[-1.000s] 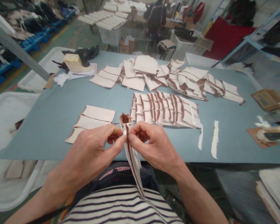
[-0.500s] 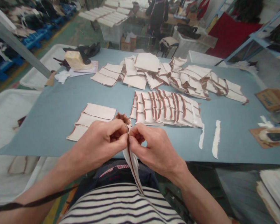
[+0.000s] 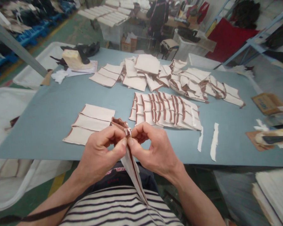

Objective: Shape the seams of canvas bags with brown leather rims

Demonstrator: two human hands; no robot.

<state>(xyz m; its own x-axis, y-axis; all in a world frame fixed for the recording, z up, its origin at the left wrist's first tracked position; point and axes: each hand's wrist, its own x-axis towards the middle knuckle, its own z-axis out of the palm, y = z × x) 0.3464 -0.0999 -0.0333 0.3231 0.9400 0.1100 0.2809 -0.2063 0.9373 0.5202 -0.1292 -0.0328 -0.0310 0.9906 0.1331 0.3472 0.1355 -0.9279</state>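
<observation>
My left hand (image 3: 103, 150) and my right hand (image 3: 153, 147) meet over the table's front edge, both closed in a pinch. Between their fingertips is the edge of a stitched fabric panel (image 3: 129, 161), white with a brown seam. It hangs down against my striped shirt, and its brown upper end (image 3: 119, 122) shows beyond my fingers. Another white panel (image 3: 91, 117) with stitched lines lies flat beside my left hand. Past my right hand, several similar panels (image 3: 166, 110) lie overlapped in a row, brown edges showing.
A loose heap of white panels (image 3: 147, 64) spreads along the back of the blue table (image 3: 49, 119). Two white strips (image 3: 214, 141) lie to the right, near a cardboard box (image 3: 267, 103). A yellowish block (image 3: 73, 59) sits at back left. White trays (image 3: 11, 103) stand at left.
My left fingers have shifted slightly along the panel's edge, and both thumbs are now closer together. More of the panel's brown end shows beyond my hands. The view has moved slightly.
</observation>
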